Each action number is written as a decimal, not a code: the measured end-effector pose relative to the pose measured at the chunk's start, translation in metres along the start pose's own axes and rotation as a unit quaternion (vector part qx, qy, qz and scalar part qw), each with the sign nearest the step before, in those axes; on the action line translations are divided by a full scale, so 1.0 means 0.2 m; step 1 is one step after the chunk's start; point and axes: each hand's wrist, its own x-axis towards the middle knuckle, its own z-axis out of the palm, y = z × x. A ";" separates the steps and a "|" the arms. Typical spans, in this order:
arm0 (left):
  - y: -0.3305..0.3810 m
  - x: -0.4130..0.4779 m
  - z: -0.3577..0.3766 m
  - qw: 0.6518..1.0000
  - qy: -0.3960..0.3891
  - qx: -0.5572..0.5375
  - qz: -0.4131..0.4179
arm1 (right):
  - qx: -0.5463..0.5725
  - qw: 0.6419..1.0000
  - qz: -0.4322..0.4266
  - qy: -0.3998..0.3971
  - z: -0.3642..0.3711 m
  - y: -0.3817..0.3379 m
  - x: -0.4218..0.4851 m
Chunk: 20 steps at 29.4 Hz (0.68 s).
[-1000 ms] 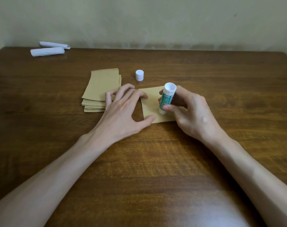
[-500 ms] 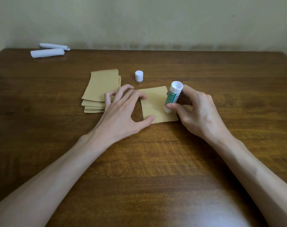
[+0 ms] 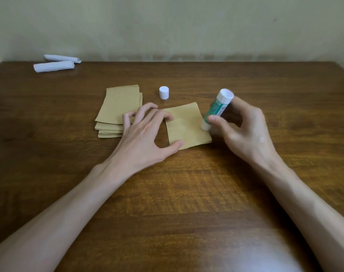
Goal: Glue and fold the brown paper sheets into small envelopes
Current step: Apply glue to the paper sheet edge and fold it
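We pressed our left hand (image 3: 145, 138), fingers spread, on the left edge of the single brown sheet (image 3: 186, 124) at mid-frame, thumb on its lower corner. Our right hand (image 3: 243, 132) pinched the tilted glue stick (image 3: 216, 110) between thumb and fingers, its lower end touching the sheet's right edge. The stack of brown sheets (image 3: 118, 107) lay just left of the sheet, and the white cap (image 3: 164, 92) stood above it, on the wooden table (image 3: 186, 193).

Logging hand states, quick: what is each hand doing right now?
Left hand: open, fingertips pressing the single brown sheet.
Right hand: holding the glue stick, its tip at the sheet's right edge.
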 end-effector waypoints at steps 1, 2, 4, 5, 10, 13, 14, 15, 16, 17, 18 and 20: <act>0.00 0.00 0.00 1.000 0.001 0.000 0.001 | 0.021 1.000 -0.010 0.020 0.00 -0.01 0.00; 0.00 0.00 0.00 1.000 0.002 0.000 0.002 | 0.040 0.998 -0.022 0.034 0.00 -0.02 0.00; 0.00 0.00 0.00 1.000 0.002 -0.001 0.002 | 0.058 0.997 -0.040 0.032 0.02 -0.04 0.01; 0.00 0.00 0.00 1.000 0.002 -0.002 0.003 | 0.059 0.997 -0.044 0.021 0.03 -0.04 0.01; 0.00 0.00 0.00 1.000 -0.005 0.002 0.000 | 0.039 0.996 -0.040 -0.064 0.11 -0.02 0.00; 0.00 0.01 0.00 1.000 -0.009 0.002 -0.003 | 0.023 0.993 -0.041 -0.112 0.12 -0.02 -0.01; 0.00 0.01 0.00 1.000 -0.010 0.003 -0.004 | 0.022 0.991 -0.040 -0.126 0.11 -0.02 -0.01; 0.00 0.01 0.00 1.000 -0.011 0.004 -0.005 | 0.022 0.989 -0.037 -0.138 0.11 -0.02 0.00; 0.00 0.01 0.00 1.000 -0.011 0.005 -0.006 | 0.020 0.989 -0.036 -0.145 0.11 -0.03 0.00; -0.01 0.01 0.00 1.000 -0.011 0.005 -0.007 | 0.013 0.989 -0.035 -0.144 0.10 -0.03 0.00; -0.01 0.01 0.00 1.000 -0.010 0.006 -0.007 | 0.000 0.990 -0.038 -0.136 0.10 -0.04 0.01; 0.00 0.00 0.00 1.000 -0.007 0.006 -0.005 | -0.019 0.992 -0.042 -0.115 0.10 -0.05 0.01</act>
